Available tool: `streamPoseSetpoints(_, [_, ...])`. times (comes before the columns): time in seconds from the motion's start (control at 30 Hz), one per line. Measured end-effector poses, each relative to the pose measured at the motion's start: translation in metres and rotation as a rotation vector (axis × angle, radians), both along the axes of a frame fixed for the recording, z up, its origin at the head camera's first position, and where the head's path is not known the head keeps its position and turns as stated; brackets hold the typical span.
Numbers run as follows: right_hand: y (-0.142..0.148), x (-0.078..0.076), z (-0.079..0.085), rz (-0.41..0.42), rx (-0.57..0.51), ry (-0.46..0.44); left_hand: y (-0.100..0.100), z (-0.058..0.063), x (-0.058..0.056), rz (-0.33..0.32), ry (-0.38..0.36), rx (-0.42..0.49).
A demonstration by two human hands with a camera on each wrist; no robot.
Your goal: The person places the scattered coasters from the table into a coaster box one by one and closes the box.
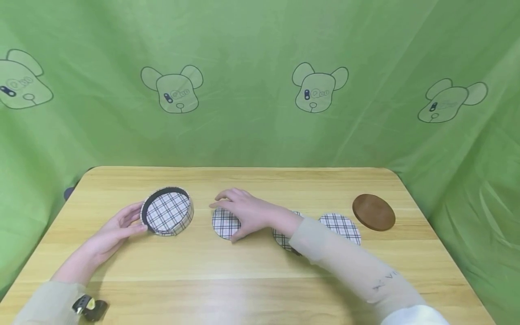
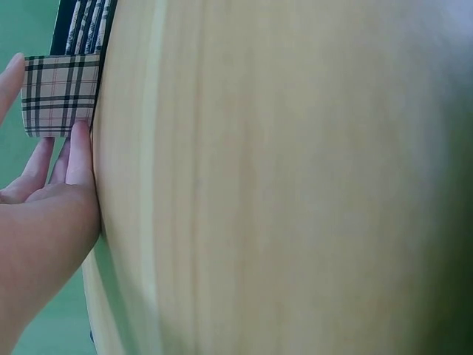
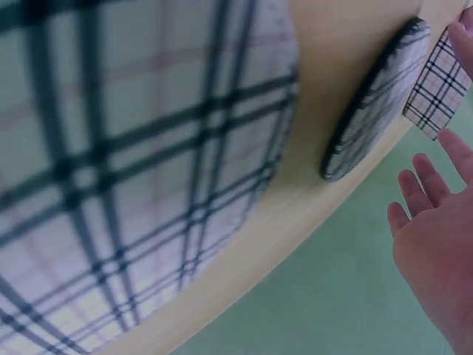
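At the left of the table is a round plaid coaster holder (image 1: 167,212) with a dark inner rim. My left hand (image 1: 118,230) grips its left side, thumb along the near edge; the left wrist view shows fingertips against the plaid wall (image 2: 60,96). My right hand (image 1: 248,214) spreads over a round plaid coaster (image 1: 224,223), fingers loosely bent at its far edge and thumb by its near edge. In the right wrist view that coaster (image 3: 384,100) has a dark edge and shows apart from the fingers.
Under my right forearm lies a second plaid coaster (image 1: 281,238), partly hidden. A third plaid coaster (image 1: 343,225) lies farther right, next to a brown round disc (image 1: 373,212). A green curtain (image 1: 252,135) hangs behind the wooden table (image 1: 195,280).
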State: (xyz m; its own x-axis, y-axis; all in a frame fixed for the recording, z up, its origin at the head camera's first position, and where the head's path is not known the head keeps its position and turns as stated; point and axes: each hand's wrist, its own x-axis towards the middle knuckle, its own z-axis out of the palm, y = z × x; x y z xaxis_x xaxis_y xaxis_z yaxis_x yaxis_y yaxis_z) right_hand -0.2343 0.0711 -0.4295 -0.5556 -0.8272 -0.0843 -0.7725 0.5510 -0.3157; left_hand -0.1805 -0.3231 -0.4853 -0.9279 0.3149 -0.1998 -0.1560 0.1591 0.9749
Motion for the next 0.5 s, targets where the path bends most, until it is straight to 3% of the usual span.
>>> streamPoseSetpoints(0.5, [0.014,-0.006,-0.013,-0.002,0.012,-0.020,0.000,0.000,0.000,0.004,-0.008,0.008])
